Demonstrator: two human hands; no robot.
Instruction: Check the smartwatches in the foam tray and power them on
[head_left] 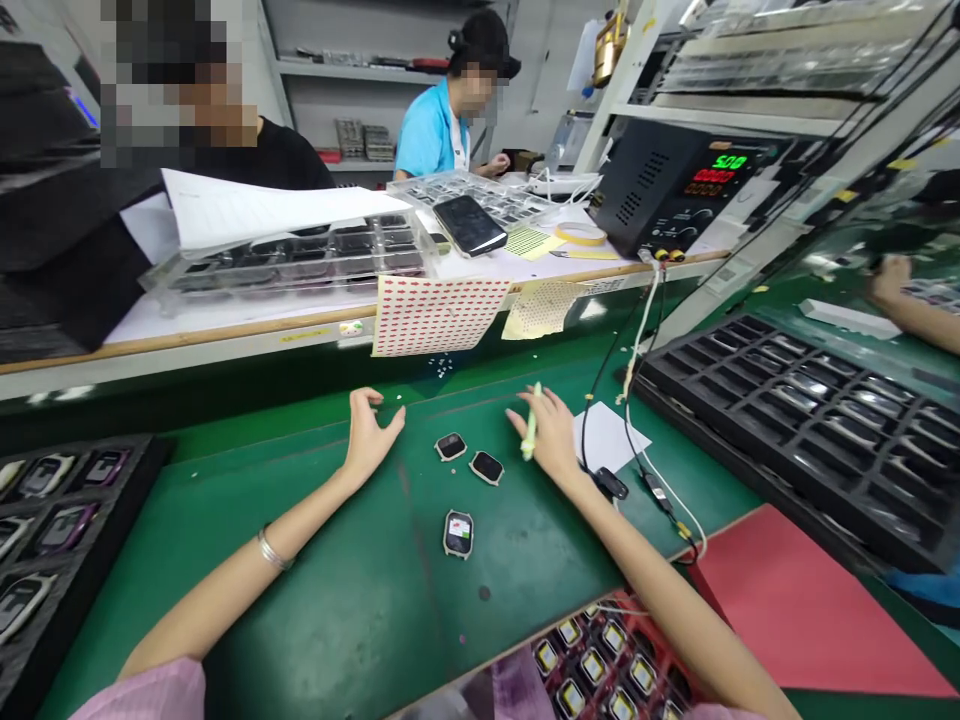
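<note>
Watch bodies (487,467), three in count, lie loose on the green mat (337,600) between the two hands. Two are dark-faced and sit side by side, close but apart. The third watch body (458,533) lies nearer the person and shows a pale face with a small label.

The left hand (369,435) rests palm down on the mat, open, fingers loosely curled, holding nothing. The right hand (553,440) lies with its fingers stretched forward and keeps a pale green pen (532,425) tucked between them. It is just right of the dark-faced pair and does not touch them.

Bare mat shows around the three pieces and toward the person. A white paper slip (611,440) and black cables (652,480) lie just beside the right wrist. A raised bench edge (225,335) closes the far side, with a red-dotted sticker sheet (439,315) hanging over it.

The left black tray (112,520) holds watch units in pale and purple cases. The right black tray (750,480) holds rows of dark parts in pockets. The red tray (671,680) at the near edge holds small units with yellow-framed faces.
</note>
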